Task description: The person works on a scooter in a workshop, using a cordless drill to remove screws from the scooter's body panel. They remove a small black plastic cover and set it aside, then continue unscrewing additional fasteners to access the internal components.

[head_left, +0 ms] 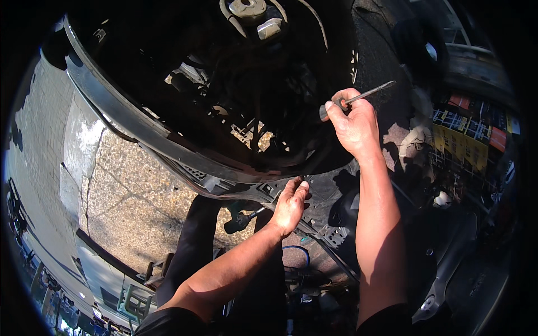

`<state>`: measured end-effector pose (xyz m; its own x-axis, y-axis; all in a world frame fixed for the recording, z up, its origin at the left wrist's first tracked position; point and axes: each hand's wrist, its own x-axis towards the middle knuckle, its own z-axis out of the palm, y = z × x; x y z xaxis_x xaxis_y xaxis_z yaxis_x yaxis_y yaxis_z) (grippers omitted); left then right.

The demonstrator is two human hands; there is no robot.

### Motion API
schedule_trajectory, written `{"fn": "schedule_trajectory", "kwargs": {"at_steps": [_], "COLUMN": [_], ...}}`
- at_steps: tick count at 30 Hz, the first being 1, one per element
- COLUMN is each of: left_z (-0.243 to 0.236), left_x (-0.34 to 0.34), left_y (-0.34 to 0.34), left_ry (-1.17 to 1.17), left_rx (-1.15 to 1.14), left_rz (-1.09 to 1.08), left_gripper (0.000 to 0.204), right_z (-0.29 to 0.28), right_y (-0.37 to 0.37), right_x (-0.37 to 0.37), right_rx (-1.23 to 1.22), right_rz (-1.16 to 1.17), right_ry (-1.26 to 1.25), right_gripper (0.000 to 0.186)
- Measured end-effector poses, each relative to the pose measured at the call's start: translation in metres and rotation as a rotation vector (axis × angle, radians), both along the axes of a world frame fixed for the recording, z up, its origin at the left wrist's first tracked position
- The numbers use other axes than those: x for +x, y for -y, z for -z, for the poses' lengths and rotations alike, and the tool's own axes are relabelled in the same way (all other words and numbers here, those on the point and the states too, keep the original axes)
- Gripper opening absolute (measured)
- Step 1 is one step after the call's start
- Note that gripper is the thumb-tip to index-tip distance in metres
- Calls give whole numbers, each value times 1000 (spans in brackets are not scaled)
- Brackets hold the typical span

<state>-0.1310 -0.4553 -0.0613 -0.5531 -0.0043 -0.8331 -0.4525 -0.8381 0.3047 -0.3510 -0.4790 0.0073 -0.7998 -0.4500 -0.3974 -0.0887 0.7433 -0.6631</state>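
Observation:
My right hand (357,124) is closed round the dark handle of a screwdriver (370,93), its metal shaft pointing up and to the right. It is held beside the right side of a large, dark, curved car body part (168,137). Lower and to the left, my left hand (290,207) is at the near edge of that part, by a black plastic panel (328,193). Its fingers are close together with the thumb alongside, and the fingertips are partly hidden. What they grip, if anything, cannot be made out. Deep shadow hides most of the inside.
Below my left hand lies a dark tool with a metal shaft (238,223). A perforated black plastic piece (333,235) is to its right. Yellow and black boxes (459,140) stand at the right, above a large dark panel (448,269). Sunlit concrete ground (129,196) spreads at the left.

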Motion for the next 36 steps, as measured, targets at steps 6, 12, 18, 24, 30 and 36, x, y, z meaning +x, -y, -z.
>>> {"fn": "schedule_trajectory", "kwargs": {"at_steps": [6,12,18,24,30,36], "left_z": [81,94,90,108,115,105], "left_x": [-49,-91,-87,-81,-76,-77], "left_y": [-28,-18,-10,-12,-26,-21], "left_ry": [-30,81,171,-80,-22,34], "left_rx": [-70,87,182,156,158,122], "left_rz": [-222,-621,-661,-564,-657,-584], "left_gripper": [46,63,52,54,44,43], "right_z": [36,26,31,42,43,75], "right_y": [25,42,36,24,-16,-110], "right_x": [-16,-27,-23,-16,-34,-6], "right_rx": [136,-255,209,563,-453,-513], "right_rz": [-612,-325,-477,-651,-60,736], "right_ry": [-405,-290,-159,-85,92,220], "right_gripper": [22,20,26,26,23,12]}}
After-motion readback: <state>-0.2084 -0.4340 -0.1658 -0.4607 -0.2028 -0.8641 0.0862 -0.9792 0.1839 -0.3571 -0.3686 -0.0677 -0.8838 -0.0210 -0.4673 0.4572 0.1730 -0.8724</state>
